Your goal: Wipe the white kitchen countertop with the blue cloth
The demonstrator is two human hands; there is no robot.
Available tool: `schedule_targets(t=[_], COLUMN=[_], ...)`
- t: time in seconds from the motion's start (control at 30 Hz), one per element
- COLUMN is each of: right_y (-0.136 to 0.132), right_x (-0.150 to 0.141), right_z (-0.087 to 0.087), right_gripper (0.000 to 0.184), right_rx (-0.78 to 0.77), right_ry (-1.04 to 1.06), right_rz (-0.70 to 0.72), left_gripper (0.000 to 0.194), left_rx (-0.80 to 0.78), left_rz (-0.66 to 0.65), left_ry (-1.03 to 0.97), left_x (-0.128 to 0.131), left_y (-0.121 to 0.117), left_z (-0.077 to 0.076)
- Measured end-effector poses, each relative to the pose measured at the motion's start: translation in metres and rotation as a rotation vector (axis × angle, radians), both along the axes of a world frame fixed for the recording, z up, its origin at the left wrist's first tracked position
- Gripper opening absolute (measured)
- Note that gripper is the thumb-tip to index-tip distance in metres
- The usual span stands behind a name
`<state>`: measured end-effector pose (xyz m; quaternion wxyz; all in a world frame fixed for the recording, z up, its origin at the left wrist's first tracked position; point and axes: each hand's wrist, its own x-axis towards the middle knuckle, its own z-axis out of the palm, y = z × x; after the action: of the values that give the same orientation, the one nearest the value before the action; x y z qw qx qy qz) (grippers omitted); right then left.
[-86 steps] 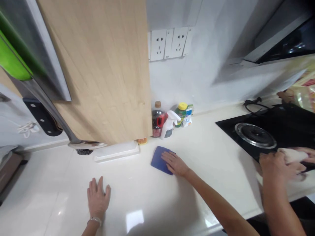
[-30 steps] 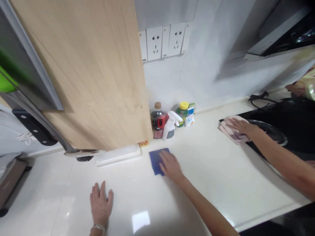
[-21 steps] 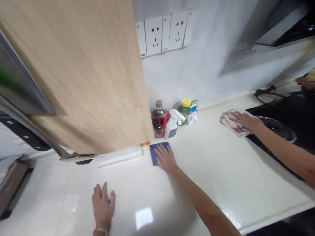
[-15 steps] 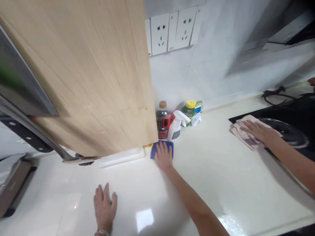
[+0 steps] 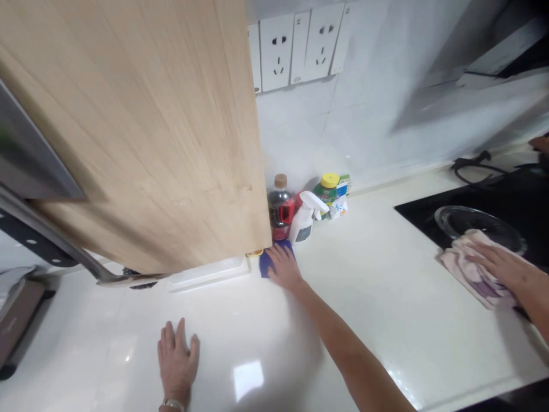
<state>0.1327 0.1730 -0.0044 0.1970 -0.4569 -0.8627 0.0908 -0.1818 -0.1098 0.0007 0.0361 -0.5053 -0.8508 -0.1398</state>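
My right hand (image 5: 283,268) lies over a blue cloth (image 5: 265,266), fingers stretched out and pressing it to the white counter (image 5: 223,320). The cloth lies by the lower corner of a large wooden board (image 5: 171,131). Close above it stand a dark bottle (image 5: 281,209) with a brown cap and red label, and a white spray bottle (image 5: 302,218). My left hand (image 5: 176,357) rests on the counter with its fingers apart and nothing in it. A silvery band (image 5: 172,404) circles its wrist.
Another person's hand (image 5: 506,269) presses a pink towel (image 5: 472,269) at the edge of a black cooktop (image 5: 420,209). A green jar with a yellow lid (image 5: 329,186) stands by the wall. A white tray-like piece (image 5: 210,274) lies below the board; a cleaver-like blade (image 5: 34,154) hangs left.
My right hand and the blue cloth have shifted slightly left beneath the bottles. My left hand stays in place. The other person's hand and towel have moved right and nearer, uncovering the cooktop corner.
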Motion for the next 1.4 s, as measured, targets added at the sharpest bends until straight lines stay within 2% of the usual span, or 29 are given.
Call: schedule_targets(t=[0.17, 0.27, 0.4, 0.63, 0.7, 0.77, 0.83, 0.9, 1.2, 1.4], right_y=[-0.012, -0.036, -0.097, -0.239, -0.266, -0.278, -0.275, -0.258, -0.120, -0.063], right_x=[0.003, 0.014, 0.031, 0.053, 0.059, 0.064, 0.065, 0.060, -0.008, -0.025], right_z=[0.001, 0.002, 0.004, 0.003, 0.002, 0.002, 0.003, 0.004, 0.003, 0.003], right_gripper=[0.060, 0.060, 0.064, 0.080, 0.084, 0.087, 0.087, 0.085, 0.063, 0.061], right_rx=[0.010, 0.038, 0.046, 0.017, 0.020, 0.031, 0.040, 0.041, 0.016, -0.015], right_ry=[0.022, 0.016, -0.007, -0.064, -0.080, -0.095, -0.107, -0.114, -0.047, 0.000], right_rz=[-0.023, -0.002, 0.063, 0.201, 0.234, 0.257, 0.272, 0.271, 0.074, 0.064], left_gripper=[0.059, 0.060, 0.060, 0.060, 0.061, 0.061, 0.060, 0.059, 0.056, 0.057], left_rx=[0.026, 0.049, 0.053, 0.064, 0.062, 0.069, 0.083, 0.090, 0.086, 0.047], left_rz=[0.003, 0.002, 0.009, 0.003, 0.001, -0.002, -0.007, -0.022, -0.034, -0.002], left_ry=[0.012, 0.023, 0.011, -0.020, -0.027, -0.025, -0.016, -0.008, 0.022, -0.002], left_x=[-0.001, -0.001, -0.001, 0.000, 0.000, 0.000, 0.001, 0.001, 0.003, 0.004], left_y=[-0.002, -0.002, -0.002, -0.003, -0.004, -0.004, -0.004, -0.005, -0.004, -0.004], left_z=[-0.003, -0.005, -0.006, -0.008, -0.008, -0.009, -0.008, -0.007, -0.003, 0.000])
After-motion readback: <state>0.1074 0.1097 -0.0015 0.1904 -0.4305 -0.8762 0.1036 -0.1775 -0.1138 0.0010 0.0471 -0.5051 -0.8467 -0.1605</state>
